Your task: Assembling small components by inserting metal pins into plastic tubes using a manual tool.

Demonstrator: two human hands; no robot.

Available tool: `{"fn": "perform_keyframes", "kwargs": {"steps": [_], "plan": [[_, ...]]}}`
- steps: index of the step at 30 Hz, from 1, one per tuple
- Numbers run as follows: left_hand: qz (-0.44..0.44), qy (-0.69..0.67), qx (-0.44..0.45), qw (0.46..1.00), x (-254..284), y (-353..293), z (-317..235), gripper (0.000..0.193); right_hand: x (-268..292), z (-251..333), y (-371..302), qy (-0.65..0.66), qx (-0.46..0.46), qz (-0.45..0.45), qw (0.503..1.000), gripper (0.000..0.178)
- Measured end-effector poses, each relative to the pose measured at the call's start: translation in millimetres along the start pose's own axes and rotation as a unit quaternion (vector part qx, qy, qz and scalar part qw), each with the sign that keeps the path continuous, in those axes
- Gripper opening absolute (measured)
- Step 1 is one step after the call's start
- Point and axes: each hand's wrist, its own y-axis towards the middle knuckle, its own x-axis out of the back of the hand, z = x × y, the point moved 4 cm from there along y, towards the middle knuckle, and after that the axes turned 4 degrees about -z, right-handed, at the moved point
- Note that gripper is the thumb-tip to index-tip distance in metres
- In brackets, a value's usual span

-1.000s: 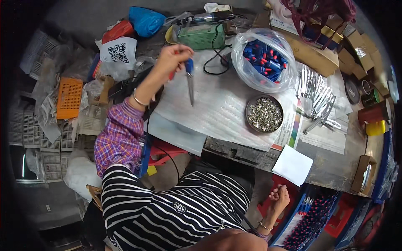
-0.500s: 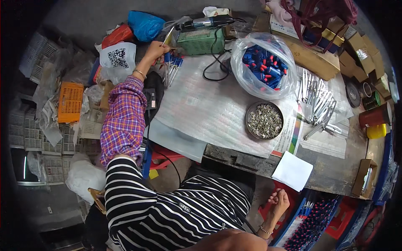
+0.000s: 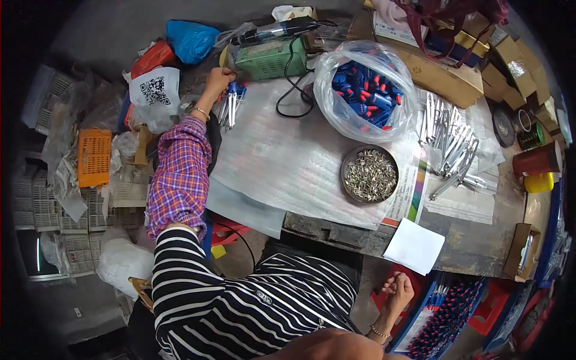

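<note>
At the far left of the bench, my left hand [image 3: 221, 80] has its fingers curled together beside a bunch of slim silver tools with blue ends [image 3: 232, 105]. Whatever lies between its fingertips is too small to tell. My right hand [image 3: 398, 293] hangs at the near edge of the bench, fingers curled in and nothing visible in them. Just above it is a white paper pad [image 3: 414, 246]. A clear bag of blue and red plastic parts [image 3: 321, 90] stands at the back centre, and a round dish of small metal pins [image 3: 344, 186] sits nearer.
A green metal box [image 3: 267, 62] with a dark cylindrical tool [image 3: 282, 30] on it stands at the back, its black cord [image 3: 294, 111] trailing on the bench. Loose silver metal pieces [image 3: 456, 144] lie at right. Below the right edge, a blue-sided tray [image 3: 429, 321] holds many blue-red items.
The slim silver rod that stuck up from my left hand no longer shows there, and that hand's fingers have turned downward. My right hand stays nearly in place; the view has shifted slightly.
</note>
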Motion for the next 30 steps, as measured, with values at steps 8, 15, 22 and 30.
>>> {"fn": "perform_keyframes", "kwargs": {"steps": [8, 15, 22, 30], "plan": [[-0.062, 0.034, -0.029, 0.997, 2.6, -17.0, -17.5, 0.016, 0.6, 2.3, -3.4, 0.012, -0.007, 0.008, 1.000, 0.020], [-0.102, 0.096, -0.095, 0.986, 18.4, -36.2, -38.8, 0.019, 11.6, 17.7, -21.1, -0.055, -0.002, 0.021, 0.998, 0.018], [-0.079, 0.116, -0.143, 0.980, 46.9, -66.3, -51.1, 0.017, -10.7, 53.0, -49.1, -0.130, -0.013, 0.149, 0.980, 0.010], [0.117, -0.059, -0.404, 0.905, -15.1, -171.2, -192.9, 0.017, -66.2, 118.5, -48.6, -0.255, 0.184, 0.258, 0.913, 0.016]]}}
